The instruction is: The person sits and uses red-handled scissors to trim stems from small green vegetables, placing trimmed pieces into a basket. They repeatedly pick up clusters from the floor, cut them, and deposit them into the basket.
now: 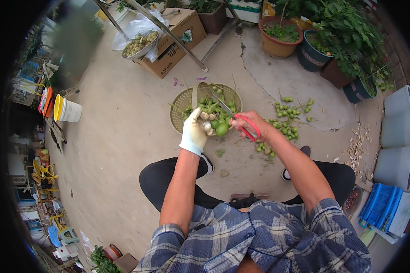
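Note:
My left hand [195, 131], in a pale work glove, holds a bunch of round green fruits [222, 129] with a few whitish ones [207, 125] beside its fingertips. In my bare right hand [251, 124] are scissors [248, 127] with red handles; their blades point up and left, over the bunch. Below both hands a woven basket [177, 120] with an upright handle stands on the ground, holding green fruits and stems. To the right of it, more green fruits on stems [287, 111] lie in a loose heap on the concrete. How far the blades are apart is unclear.
Beyond the basket stand a metal frame [191, 56], a cardboard box [184, 34] and a bowl of yellowish fruits [140, 44]. Potted plants [281, 36] line the upper right. Grey containers [396, 167] and a blue plastic crate [381, 206] are at the right; a white bucket [71, 111] stands left.

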